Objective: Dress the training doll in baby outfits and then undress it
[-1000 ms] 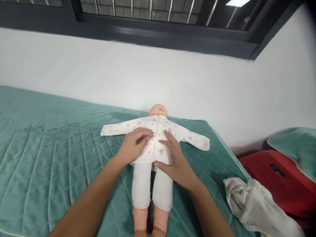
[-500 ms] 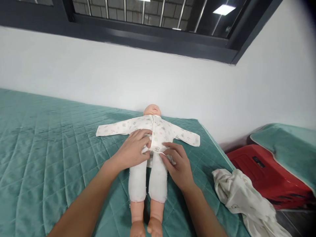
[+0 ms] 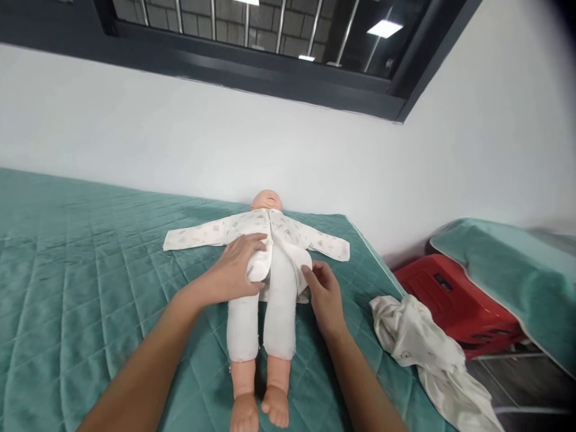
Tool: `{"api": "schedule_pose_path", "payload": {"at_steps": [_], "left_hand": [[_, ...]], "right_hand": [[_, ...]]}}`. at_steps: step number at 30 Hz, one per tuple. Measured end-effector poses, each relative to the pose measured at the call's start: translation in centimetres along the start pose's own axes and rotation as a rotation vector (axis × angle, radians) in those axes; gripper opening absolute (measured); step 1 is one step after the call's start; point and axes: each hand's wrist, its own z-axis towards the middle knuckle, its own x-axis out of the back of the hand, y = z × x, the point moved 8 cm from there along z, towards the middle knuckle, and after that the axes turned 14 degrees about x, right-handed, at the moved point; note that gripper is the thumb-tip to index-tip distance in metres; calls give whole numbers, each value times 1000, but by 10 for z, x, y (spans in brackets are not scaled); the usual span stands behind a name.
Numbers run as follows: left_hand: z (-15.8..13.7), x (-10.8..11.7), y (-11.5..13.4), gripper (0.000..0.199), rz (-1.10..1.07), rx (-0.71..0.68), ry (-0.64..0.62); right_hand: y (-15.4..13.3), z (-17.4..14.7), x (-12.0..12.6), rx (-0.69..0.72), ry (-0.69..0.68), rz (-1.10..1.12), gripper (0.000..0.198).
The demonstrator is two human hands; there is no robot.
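A baby doll lies on its back, head toward the wall, its white cloth legs and bare feet pointing at me. It wears a white printed baby shirt with both sleeves spread sideways. The shirt's lower front is parted, and one flap is folded outward to the right. My right hand pinches the edge of that flap between thumb and fingers. Over the doll's left-side belly rests my left hand, thumb and fingers spread apart around the other front panel of the shirt.
A green quilted cover lies beneath the doll. To the right are a crumpled white printed cloth at the edge, a red plastic stool and another green cover. Behind stand a white wall and a dark-framed window.
My right hand has taken the shirt's right front flap and folded it outward, baring the white body beneath. My left hand stays on the other panel. The view has shifted slightly right.
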Motion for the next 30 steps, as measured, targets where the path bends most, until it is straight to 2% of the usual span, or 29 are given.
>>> {"api": "schedule_pose_path", "payload": {"at_steps": [4,6,11,14,17,20,23,26,28,30], "left_hand": [[2,7,-1,31,-1,-31,185],[4,14,-11,25,-84,25,260],[0,35,-68,27,-507,371,562],[-10,36,-93,38,-692,515,654],[-28,36,-104,41,-693,613,696],[-55,38,-103,37,-595,635,728],[-85,40,-98,33,-505,625,713],[-112,41,-91,32,-442,616,668],[-124,41,-84,31,-416,588,647],[-132,41,-73,30,-392,544,624]], "right_hand": [[8,2,-2,28,7,31,34],[13,3,3,19,49,19,38],[4,5,9,70,87,-74,36],[-8,-1,12,119,87,-193,36],[-25,-16,19,220,34,-332,34],[-45,-41,32,380,-146,-568,35],[-64,-70,60,520,-320,-866,40],[-79,-86,104,593,-404,-1194,39],[-83,-85,137,557,-416,-1396,39],[-81,-76,169,423,-425,-1512,42]]}}
